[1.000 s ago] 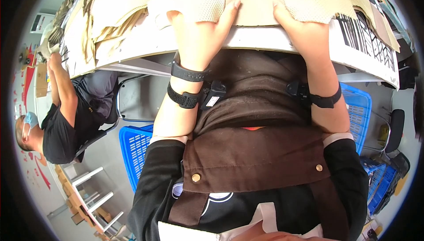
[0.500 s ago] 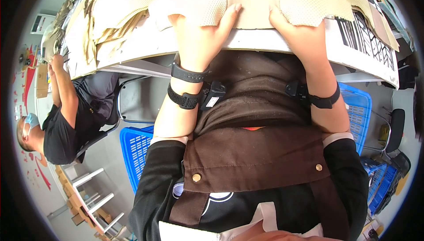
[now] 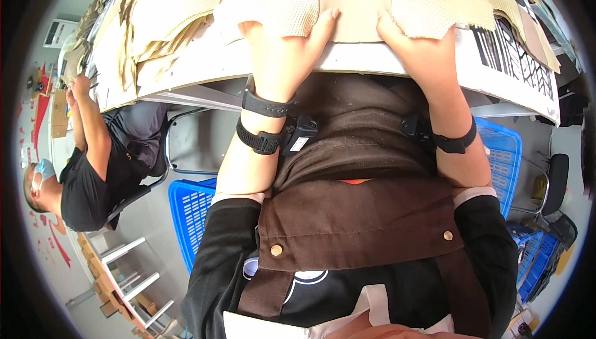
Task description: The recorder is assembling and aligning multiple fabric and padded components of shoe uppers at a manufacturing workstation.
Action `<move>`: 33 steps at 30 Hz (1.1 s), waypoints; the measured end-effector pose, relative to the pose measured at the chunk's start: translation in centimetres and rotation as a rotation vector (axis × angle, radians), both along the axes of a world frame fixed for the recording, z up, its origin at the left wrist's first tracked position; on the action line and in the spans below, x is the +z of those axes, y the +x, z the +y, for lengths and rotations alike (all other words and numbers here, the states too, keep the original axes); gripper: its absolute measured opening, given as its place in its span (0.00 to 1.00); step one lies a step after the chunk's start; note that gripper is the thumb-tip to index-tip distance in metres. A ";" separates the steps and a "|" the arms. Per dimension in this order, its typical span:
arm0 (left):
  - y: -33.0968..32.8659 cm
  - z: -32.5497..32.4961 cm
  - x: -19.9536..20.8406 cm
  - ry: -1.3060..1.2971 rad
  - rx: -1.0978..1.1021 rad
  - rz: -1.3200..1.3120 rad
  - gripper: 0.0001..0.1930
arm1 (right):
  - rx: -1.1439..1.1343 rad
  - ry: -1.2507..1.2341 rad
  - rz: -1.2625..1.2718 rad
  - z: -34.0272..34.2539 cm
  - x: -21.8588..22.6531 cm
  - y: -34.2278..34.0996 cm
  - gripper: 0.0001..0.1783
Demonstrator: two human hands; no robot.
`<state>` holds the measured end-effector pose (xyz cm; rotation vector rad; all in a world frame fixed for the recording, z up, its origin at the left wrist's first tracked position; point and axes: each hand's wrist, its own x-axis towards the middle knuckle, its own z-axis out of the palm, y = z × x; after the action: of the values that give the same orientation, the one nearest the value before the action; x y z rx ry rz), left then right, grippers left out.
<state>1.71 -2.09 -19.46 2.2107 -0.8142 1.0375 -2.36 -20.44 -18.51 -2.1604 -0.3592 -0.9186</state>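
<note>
A beige fabric piece (image 3: pixel 356 13) lies at the table's near edge, with a smooth tan middle between two paler mesh-textured parts. Its far end runs out of view. My left hand (image 3: pixel 282 53) grips the left mesh part, thumb on top along the seam and fingers hidden underneath. On the other side, my right hand (image 3: pixel 425 56) holds the right mesh part the same way, its fingers also under the fabric. Both thumbs point inward and away from me over the tan middle. Dark straps are on both wrists.
Stacked beige fabric pieces (image 3: pixel 167 13) lie left on the white table (image 3: pixel 192 69); more cut pieces (image 3: pixel 528 28) lie right. Blue plastic baskets (image 3: pixel 192 205) stand beside me. At far left a masked person (image 3: pixel 93 177) sits with both hands raised at the table.
Both hands keep their hold on the fabric, which has shifted very slightly. At far left, a pale piece now shows more plainly above the other person's hands.
</note>
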 end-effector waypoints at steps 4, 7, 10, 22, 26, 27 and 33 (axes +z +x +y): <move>0.0 -0.1 -0.2 0.037 0.063 -0.080 0.17 | 0.009 -0.015 0.025 0.0 -0.2 0.1 0.11; -0.1 0.0 -0.3 0.052 0.118 -0.048 0.18 | 0.005 -0.135 -0.010 -0.5 -0.4 0.2 0.11; 0.6 0.2 -1.0 0.043 0.149 -0.115 0.18 | 0.011 -0.086 -0.013 -0.2 -0.9 0.2 0.13; 0.5 0.1 -0.9 0.047 0.145 -0.144 0.17 | -0.078 -0.145 0.048 -0.7 -1.6 0.6 0.13; 0.0 0.0 -0.2 0.122 0.127 -0.128 0.16 | -0.209 -0.365 -0.053 -1.0 -1.7 0.9 0.12; 0.0 0.1 -0.2 0.134 0.129 -0.154 0.16 | -0.207 -0.365 -0.053 -0.8 -1.5 0.8 0.12; 0.5 0.3 -0.9 0.042 0.106 -0.125 0.17 | -0.203 -0.239 0.035 -0.7 -1.7 0.5 0.13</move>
<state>2.20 -1.82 -20.33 2.2637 -0.7863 1.2301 -1.81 -21.11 -20.16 -2.4645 -0.2458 -0.9901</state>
